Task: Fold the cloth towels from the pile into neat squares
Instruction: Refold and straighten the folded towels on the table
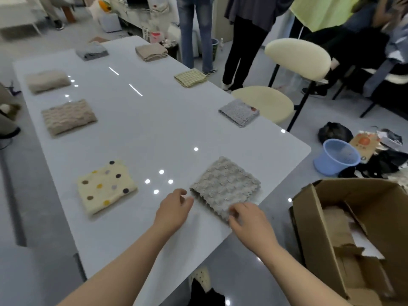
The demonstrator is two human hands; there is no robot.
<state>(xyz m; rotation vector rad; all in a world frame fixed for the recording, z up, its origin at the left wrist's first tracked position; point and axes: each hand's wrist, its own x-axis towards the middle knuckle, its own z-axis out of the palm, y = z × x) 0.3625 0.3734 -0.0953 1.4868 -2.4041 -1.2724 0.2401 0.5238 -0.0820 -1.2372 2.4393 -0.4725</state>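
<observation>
a: where are the hands?
b: both low over the near end of the table [143, 129]. the right hand [249, 219] pinches the near corner of the grey towel [225, 186], fingers curled on its edge. the left hand [174, 206] hangs just beside the towel's left corner, fingers loosely curled, holding nothing.
a: and the towel itself?
b: folded to a square, lying flat by the table's right edge, near its near right corner.
a: what else is close?
b: a box [353, 228] stands open on the floor off that corner. a dotted towel [106, 186] lies folded toward the left edge, well apart from the grey one.
a: farther up?
b: a wavy towel [68, 117] by the left edge and a pale towel [239, 112] at the right edge. beyond those, a checked towel [191, 77] also at the right edge. more folded towels lie toward the far end, too blurred to describe.
</observation>
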